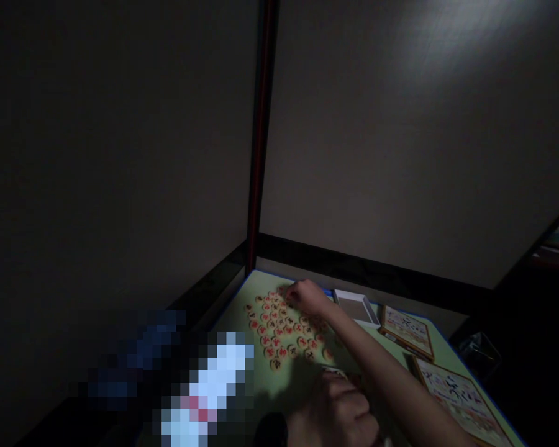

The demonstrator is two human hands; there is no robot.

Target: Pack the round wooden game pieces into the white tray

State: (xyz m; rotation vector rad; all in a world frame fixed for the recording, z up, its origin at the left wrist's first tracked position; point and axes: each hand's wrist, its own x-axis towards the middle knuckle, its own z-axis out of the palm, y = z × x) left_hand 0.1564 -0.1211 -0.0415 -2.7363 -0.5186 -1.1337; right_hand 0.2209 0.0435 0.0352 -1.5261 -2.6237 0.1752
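Note:
Several round pale game pieces with red and dark marks lie in rows on a green table. My right hand reaches across to the far corner of the rows, fingers bent down onto the pieces there; what they pinch is hidden. My left hand is low near the front edge of the table, curled like a fist with its back to me. A pale object shows just beyond its knuckles.
A small white open box sits right of the pieces. Two framed printed boards lie along the table's right side. A dark post stands at the wall corner behind. The room is dim, and a blurred patch covers the lower left.

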